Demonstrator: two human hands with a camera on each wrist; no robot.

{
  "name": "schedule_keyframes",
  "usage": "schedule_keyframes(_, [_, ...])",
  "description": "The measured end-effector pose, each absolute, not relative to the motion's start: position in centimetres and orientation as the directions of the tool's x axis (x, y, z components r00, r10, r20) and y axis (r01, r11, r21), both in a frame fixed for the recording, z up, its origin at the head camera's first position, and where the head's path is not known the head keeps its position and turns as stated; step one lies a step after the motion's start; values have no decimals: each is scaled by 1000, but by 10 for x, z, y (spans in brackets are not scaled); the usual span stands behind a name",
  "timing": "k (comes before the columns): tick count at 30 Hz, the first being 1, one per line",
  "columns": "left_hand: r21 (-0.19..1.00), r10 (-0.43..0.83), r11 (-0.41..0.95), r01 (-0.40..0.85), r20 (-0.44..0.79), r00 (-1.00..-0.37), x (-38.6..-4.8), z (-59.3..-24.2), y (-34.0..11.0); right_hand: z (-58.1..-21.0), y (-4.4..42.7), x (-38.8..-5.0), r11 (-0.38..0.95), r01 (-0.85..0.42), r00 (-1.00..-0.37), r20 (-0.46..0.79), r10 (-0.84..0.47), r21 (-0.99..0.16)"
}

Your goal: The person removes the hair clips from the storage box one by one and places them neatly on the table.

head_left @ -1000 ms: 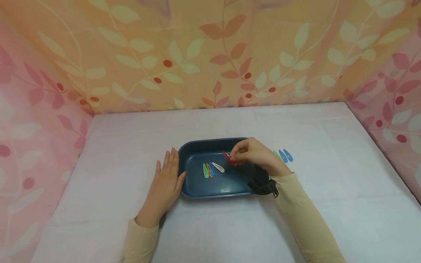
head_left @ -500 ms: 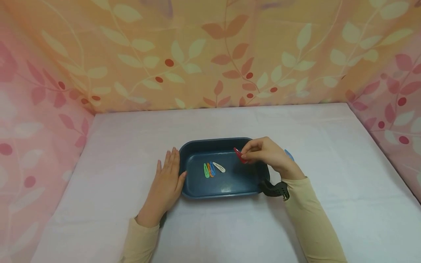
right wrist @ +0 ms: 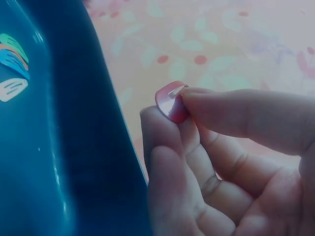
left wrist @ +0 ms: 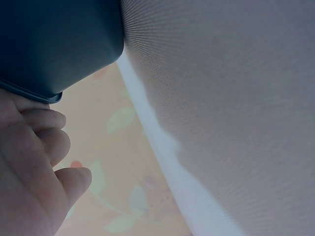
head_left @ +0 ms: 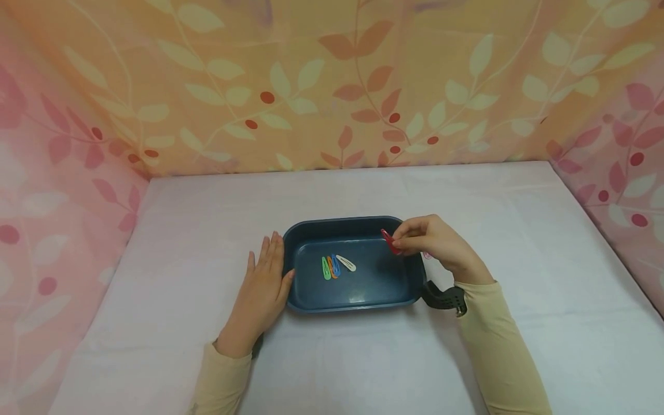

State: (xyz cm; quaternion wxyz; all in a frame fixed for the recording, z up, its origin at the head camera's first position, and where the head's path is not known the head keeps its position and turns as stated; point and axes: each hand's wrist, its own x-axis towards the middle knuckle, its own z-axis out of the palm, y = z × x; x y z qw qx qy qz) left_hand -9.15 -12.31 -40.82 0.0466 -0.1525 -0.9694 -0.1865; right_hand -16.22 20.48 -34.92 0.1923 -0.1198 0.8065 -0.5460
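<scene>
Red hair clip (head_left: 389, 241), right of centre: I see the right hand (head_left: 434, 241) pinch it near the upper right corner of the dark blue tray (head_left: 373, 288). Four other clips (head_left: 335, 266) lie inside, mid-frame. Straight-fingered, the left hand (head_left: 261, 286) touches the tray's left side. I judge a light pinch and a braced tray best.

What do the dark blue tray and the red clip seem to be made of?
The dark blue tray looks like moulded plastic with a smooth, slightly glossy finish: its corners are rounded and its floor catches a soft highlight.

The red clip is probably thin metal with glossy red paint, as light glints brightly off it, though plastic is possible.
</scene>
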Motion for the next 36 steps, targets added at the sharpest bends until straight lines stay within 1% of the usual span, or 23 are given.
schedule_keyframes(4, [350,278,884,311,141,-950,-92,-408,-123,-348,212,-162,397,11,-906,-177,-385,-918])
schedule_keyframes(15, [356,275,883,306,136,-952,-91,-407,-123,-349,227,-161,385,14,-918,-164,-360,-923])
schedule_keyframes(28, [354,279,884,305,124,-952,-92,-406,-123,-352,244,-159,320,7,-929,-125,-349,-947])
schedule_keyframes(36, [355,282,884,305,115,-952,-92,-405,-123,-352,251,-161,312,14,-935,-123,-332,-950])
